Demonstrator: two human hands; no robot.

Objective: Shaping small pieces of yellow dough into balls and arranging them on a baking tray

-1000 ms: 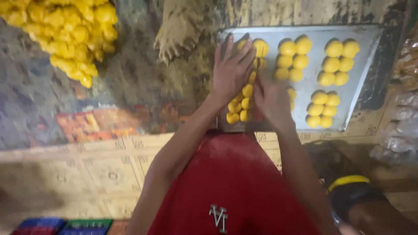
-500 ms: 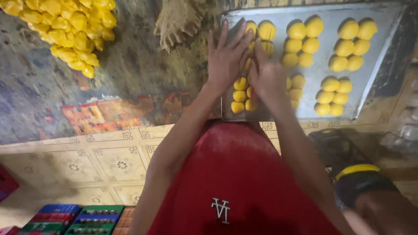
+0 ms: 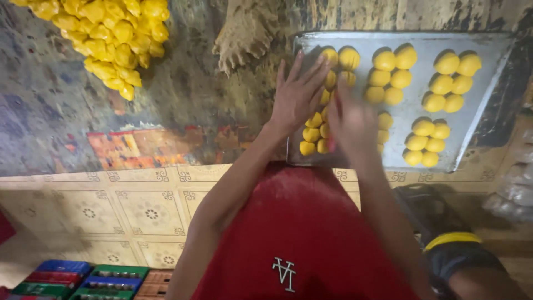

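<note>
Head view, looking down past a red shirt [image 3: 300, 233] at a patterned desk [image 3: 166, 111]. The left hand [image 3: 297, 97] lies flat with fingers spread and released, palm down on the near-left column of yellow dough balls [image 3: 313, 133] on a metal baking tray [image 3: 422, 103]. The right hand [image 3: 352, 125] is blurred beside it, fingers extended over the same column; whether it grips a ball cannot be told. The column runs lengthwise away from the person, directly under and between both hands, with the left hand nearer its far end and the right hand nearer its close end. Further clusters of balls [image 3: 444, 83] lie to the right of the hands, apart from them. A heap of loose yellow dough pieces [image 3: 105, 39] lies well to the left, and a tan dough lump [image 3: 244, 33] sits just left of the left fingertips.
</note>
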